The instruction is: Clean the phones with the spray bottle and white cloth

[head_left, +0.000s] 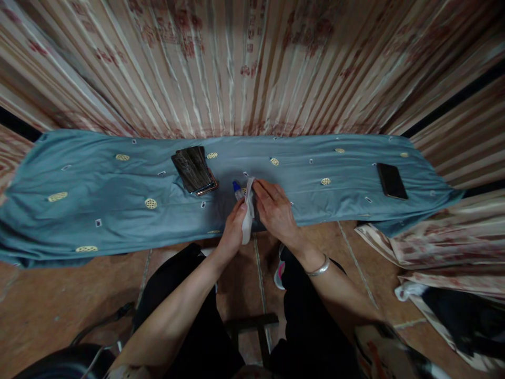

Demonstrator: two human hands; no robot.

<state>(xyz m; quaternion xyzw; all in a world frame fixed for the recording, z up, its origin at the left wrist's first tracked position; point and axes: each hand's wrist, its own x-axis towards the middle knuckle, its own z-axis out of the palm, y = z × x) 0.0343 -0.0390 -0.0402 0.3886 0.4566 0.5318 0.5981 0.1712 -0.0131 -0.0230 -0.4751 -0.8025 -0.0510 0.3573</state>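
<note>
A strip of thin white cloth or tissue (247, 226) hangs between my two hands over the front edge of the cloth-covered table. My left hand (233, 225) grips it from the left, thumb uppermost. From the right, my right hand (277, 209) pinches its upper end with bent fingers. Whether something else is inside the white piece cannot be made out. Just behind my left fingertips is a small clear bottle with a blue cap (237, 188), partly hidden by the hand. To its left lies a stack of dark, flat, phone-like slabs (192, 169).
A single black phone-like slab (391, 181) lies toward the table's right end. The blue patterned tablecloth (130, 184) is wrinkled. Patterned curtains (252, 68) hang close behind the table. Below are my legs, a tiled floor (252, 273) and a dark bag-like item (461, 316) at right.
</note>
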